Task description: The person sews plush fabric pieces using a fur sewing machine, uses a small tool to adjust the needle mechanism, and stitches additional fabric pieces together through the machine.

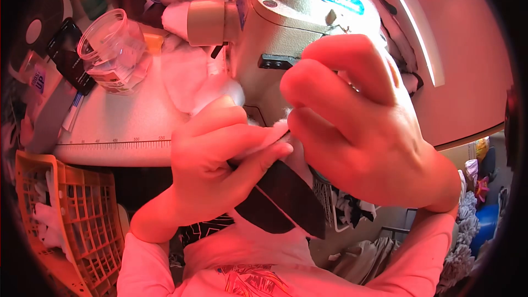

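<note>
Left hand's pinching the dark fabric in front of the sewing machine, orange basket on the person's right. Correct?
Basket side is wrong: the head view shows the orange basket on the person's left. The left hand does pinch the dark fabric in front of the sewing machine.

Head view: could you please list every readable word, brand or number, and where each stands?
"KU", rest unclear: blue badge
"UP", line above blurred: pack at left
"550": ruler scale
Phone screen and jar label: too small to read
</note>
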A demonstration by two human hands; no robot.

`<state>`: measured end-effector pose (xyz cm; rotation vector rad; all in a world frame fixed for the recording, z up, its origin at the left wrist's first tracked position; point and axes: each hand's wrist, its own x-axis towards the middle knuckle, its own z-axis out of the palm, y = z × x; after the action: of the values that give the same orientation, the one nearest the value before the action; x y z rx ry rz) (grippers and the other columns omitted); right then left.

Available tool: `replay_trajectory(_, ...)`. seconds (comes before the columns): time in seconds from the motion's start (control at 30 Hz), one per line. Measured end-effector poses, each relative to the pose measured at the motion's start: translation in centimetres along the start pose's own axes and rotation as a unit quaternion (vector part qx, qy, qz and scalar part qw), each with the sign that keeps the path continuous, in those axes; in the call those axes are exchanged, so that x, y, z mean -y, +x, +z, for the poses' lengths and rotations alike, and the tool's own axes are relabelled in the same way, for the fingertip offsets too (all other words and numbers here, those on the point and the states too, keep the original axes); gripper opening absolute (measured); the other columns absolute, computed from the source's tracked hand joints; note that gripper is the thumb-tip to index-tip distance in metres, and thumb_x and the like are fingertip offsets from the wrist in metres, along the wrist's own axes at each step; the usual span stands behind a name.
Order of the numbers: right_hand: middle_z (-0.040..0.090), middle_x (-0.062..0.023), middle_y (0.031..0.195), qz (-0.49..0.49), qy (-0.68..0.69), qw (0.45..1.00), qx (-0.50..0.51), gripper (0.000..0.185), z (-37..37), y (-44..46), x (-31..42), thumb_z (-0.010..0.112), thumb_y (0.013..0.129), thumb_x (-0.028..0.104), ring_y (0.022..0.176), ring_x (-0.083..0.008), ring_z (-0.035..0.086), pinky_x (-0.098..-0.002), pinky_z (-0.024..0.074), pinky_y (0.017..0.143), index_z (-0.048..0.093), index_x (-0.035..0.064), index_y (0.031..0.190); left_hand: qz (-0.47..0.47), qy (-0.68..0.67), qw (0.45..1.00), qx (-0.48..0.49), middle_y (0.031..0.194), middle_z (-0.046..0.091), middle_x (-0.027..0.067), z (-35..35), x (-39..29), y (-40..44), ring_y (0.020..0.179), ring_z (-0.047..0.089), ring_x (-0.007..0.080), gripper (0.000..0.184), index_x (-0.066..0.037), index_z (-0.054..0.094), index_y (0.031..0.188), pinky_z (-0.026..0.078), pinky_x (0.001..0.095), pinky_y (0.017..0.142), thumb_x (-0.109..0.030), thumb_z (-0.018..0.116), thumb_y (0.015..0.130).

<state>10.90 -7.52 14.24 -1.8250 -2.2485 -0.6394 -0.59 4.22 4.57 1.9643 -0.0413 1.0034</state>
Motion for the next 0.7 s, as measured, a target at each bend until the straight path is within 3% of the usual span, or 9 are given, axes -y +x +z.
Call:
replay_trajectory(0.13, 0.053, -0.0089, 0.088, -0.043, 0.017, 0.997, -0.062, 0.022, 0.9, -0.3, -1.0, 0.062, 0.050, 0.005, 0.093, -0.0285, 0.052, -0.0354, 0.0447, 0.068, 0.053, -0.0029, 0.068, 0.008, 0.001, 1.000, 0.009, 0.059, 0.044, 0.0025, -0.1, 0.1, 0.3, 0.055, 0.040, 0.0140, 0.026, -0.001, 0.072, 0.090, 0.030, 0.0295, 0.047, 0.001, 0.079, 0.066)
replay_trajectory(0.23, 0.056, -0.0102, 0.086, 0.017, 0.060, 0.995, 0.072, 0.025, 0.3, -0.8, -1.4, 0.064, 0.053, 0.004, 0.097, -0.0288, 0.056, -0.0391, 0.0460, 0.074, 0.055, -0.0018, 0.076, 0.013, -0.011, 1.000, -0.005, 0.059, 0.045, 0.0024, 0.6, 0.2, 0.5, 0.054, 0.040, 0.0142, 0.025, -0.001, 0.072, 0.089, 0.030, 0.0292, 0.046, 0.001, 0.079, 0.065)
replay_trajectory(0.37, 0.057, -0.0106, 0.084, 0.047, 0.099, 0.988, 0.113, 0.022, 0.0, -0.7, -1.5, 0.064, 0.058, 0.001, 0.098, -0.0296, 0.056, -0.0399, 0.0455, 0.076, 0.055, -0.0013, 0.078, -0.011, -0.039, 0.999, -0.018, 0.059, 0.045, 0.0024, 1.0, 0.8, 0.3, 0.055, 0.040, 0.0146, 0.023, -0.002, 0.073, 0.087, 0.030, 0.0294, 0.047, 0.003, 0.078, 0.065)
replay_trajectory(0.5, 0.058, -0.0109, 0.074, 0.097, 0.173, 0.977, 0.082, 0.017, -1.8, 0.6, -0.9, 0.067, 0.066, -0.003, 0.093, -0.0327, 0.058, -0.0415, 0.0470, 0.071, 0.057, 0.0006, 0.080, -0.020, -0.040, 0.998, -0.033, 0.059, 0.045, 0.0026, 1.3, 1.3, -0.1, 0.055, 0.040, 0.0149, 0.021, -0.002, 0.072, 0.085, 0.030, 0.0293, 0.047, 0.004, 0.077, 0.066)
replay_trajectory(0.53, 0.060, -0.0105, 0.073, 0.047, 0.153, 0.987, -0.012, 0.018, -0.6, -0.3, -1.5, 0.068, 0.065, -0.004, 0.089, -0.0330, 0.060, -0.0400, 0.0476, 0.068, 0.059, 0.0010, 0.080, 0.003, -0.035, 0.998, -0.043, 0.059, 0.044, 0.0024, 1.5, 1.7, -0.2, 0.055, 0.040, 0.0149, 0.021, -0.002, 0.072, 0.085, 0.030, 0.0289, 0.047, 0.004, 0.077, 0.066)
replay_trajectory(0.57, 0.060, -0.0105, 0.073, 0.048, 0.155, 0.987, -0.012, 0.018, -0.8, -0.5, -1.4, 0.068, 0.065, -0.004, 0.089, -0.0330, 0.060, -0.0400, 0.0476, 0.068, 0.059, 0.0010, 0.080, 0.025, -0.029, 0.998, -0.054, 0.058, 0.044, 0.0021, 1.6, 2.0, -0.4, 0.055, 0.040, 0.0149, 0.020, -0.001, 0.071, 0.084, 0.030, 0.0285, 0.047, 0.004, 0.077, 0.066)
replay_trajectory(0.7, 0.062, -0.0089, 0.072, 0.153, 0.166, 0.973, -0.041, 0.019, -2.5, -0.9, 0.4, 0.067, 0.064, -0.006, 0.076, -0.0280, 0.057, -0.0343, 0.0453, 0.067, 0.061, 0.0005, 0.080, 0.067, -0.027, 0.995, -0.062, 0.059, 0.043, 0.0017, 2.2, 3.1, -0.5, 0.055, 0.039, 0.0153, 0.020, -0.001, 0.070, 0.083, 0.030, 0.0283, 0.048, 0.004, 0.077, 0.066)
